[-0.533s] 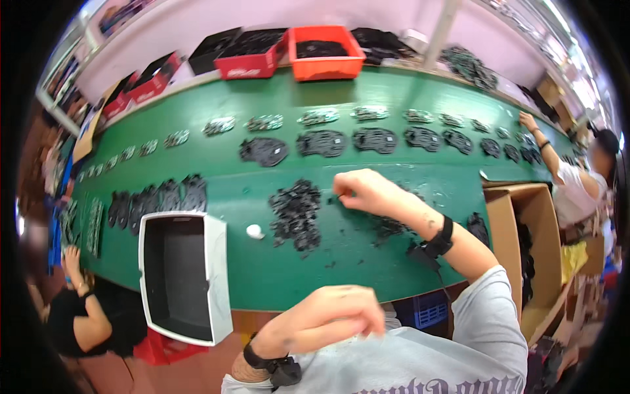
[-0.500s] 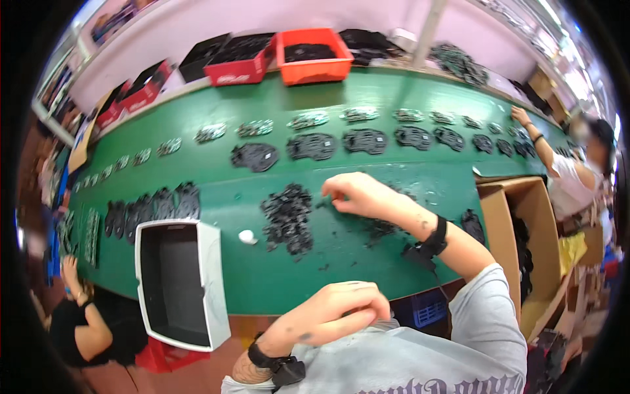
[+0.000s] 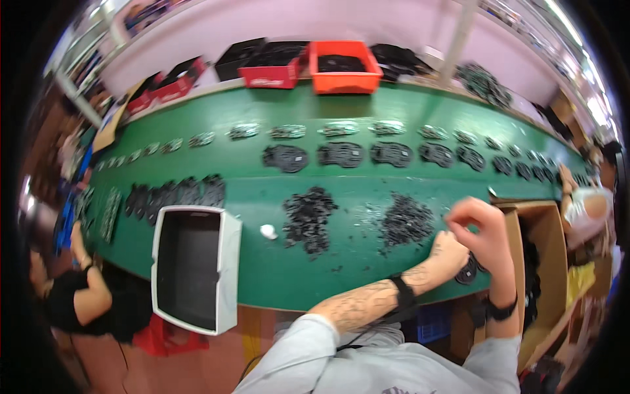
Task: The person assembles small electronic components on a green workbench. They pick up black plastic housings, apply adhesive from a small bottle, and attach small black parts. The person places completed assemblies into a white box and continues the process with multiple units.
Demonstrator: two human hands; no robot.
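Observation:
My left hand point(image 3: 447, 255) reaches to the right across the table's near side, its fingers closed; whatever they hold is hidden. Right beside it and slightly above is my right hand point(image 3: 480, 226), with fingers curled toward the thumb; I cannot make out anything in them. Close below the hands lies a dark, rounded black part point(image 3: 466, 271), partly covered. A loose heap of small black pieces point(image 3: 405, 220) is just left of my hands. Farther left sits a denser pile of black pieces point(image 3: 308, 222), with a small white lump point(image 3: 268, 231) beside it.
Rows of green circuit boards point(image 3: 339, 128) and black shell parts point(image 3: 340, 155) cross the green table point(image 3: 262, 269). A grey-white bin point(image 3: 230, 276) stands left, a cardboard box point(image 3: 548, 262) right. An orange crate point(image 3: 346, 84) is at the back. People work at both sides.
My left hand has moved from near my body up and right over the table. My right hand has shifted right, away from the heap, and now meets the left. The view has shifted.

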